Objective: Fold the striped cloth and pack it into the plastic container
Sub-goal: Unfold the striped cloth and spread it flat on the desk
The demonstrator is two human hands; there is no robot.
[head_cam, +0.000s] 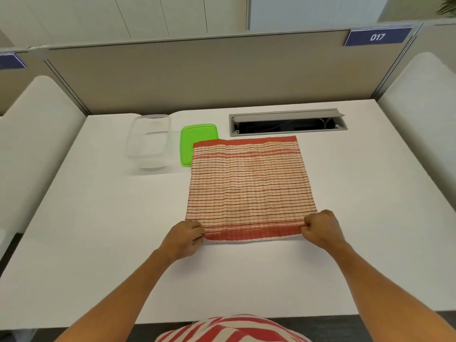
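hands pinch the near corners of the striped cloth (249,186), left hand (183,239) and right hand (322,229); it lies flat beside the plastic container (149,141). we risk a skewed fold if one corner slips.

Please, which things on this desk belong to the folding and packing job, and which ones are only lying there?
Belong to the job:
striped cloth, near corners pinched by left hand and right hand
clear plastic container, open
green lid, partly under the cloth

Only lying there:
cable tray, set into the desk
number sign 017
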